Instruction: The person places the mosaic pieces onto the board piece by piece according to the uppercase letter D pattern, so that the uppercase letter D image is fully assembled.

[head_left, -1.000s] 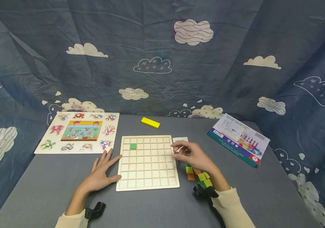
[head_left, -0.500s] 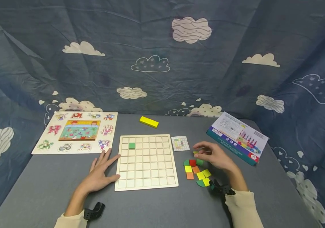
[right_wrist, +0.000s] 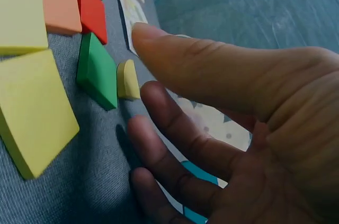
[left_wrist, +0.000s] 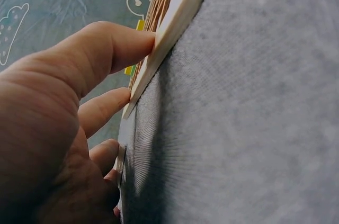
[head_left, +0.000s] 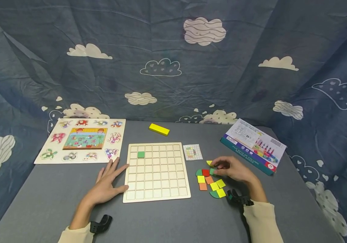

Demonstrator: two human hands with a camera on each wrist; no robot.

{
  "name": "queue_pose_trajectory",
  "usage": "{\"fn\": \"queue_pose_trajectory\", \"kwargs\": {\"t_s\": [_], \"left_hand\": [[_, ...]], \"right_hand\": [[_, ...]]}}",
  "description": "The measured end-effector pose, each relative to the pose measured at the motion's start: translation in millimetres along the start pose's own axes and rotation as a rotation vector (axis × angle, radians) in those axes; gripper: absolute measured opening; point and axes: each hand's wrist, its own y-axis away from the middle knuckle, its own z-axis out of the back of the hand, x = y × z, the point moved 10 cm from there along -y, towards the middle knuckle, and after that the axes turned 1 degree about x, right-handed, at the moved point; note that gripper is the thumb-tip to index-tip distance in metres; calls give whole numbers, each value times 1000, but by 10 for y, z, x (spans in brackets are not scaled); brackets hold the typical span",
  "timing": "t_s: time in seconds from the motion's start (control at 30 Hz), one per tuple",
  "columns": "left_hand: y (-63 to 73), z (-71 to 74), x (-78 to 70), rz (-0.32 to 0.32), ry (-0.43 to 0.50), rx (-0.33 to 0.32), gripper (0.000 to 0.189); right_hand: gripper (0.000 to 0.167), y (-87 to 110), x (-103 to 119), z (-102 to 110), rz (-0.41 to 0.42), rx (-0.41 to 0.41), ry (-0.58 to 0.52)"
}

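Note:
A pale wooden grid board (head_left: 158,172) lies flat in the middle, with one green square tile (head_left: 141,154) in an upper-left cell. My left hand (head_left: 107,189) rests with spread fingers at its left side; in the left wrist view the thumb (left_wrist: 132,46) touches the board's edge (left_wrist: 185,15). My right hand (head_left: 235,168) hovers over loose tiles, fingers relaxed and thumb apart, holding nothing. Closest to its fingertips are a green tile (right_wrist: 97,73) and a small yellow curved tile (right_wrist: 127,80). Red (head_left: 205,172), orange (head_left: 202,186) and several yellow tiles lie just left.
A printed pattern card (head_left: 193,152) lies right of the board. A yellow block (head_left: 159,129) sits behind it. An animal picture puzzle (head_left: 50,141) stands at the back left, a flat game box (head_left: 252,145) at the back right. A cloud-patterned cloth hangs behind.
My right hand has moved right from the board's right edge to the loose tiles, then lowered toward the green one, uncovering the card. My left hand stays at the board.

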Motion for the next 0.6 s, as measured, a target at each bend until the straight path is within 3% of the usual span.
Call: {"fn": "queue_pose_trajectory", "kwargs": {"t_s": [0.6], "left_hand": [[11,12,-9,0,-2,1,75]], "right_hand": [[32,-17,-68,-109,-40,83,-10]]}}
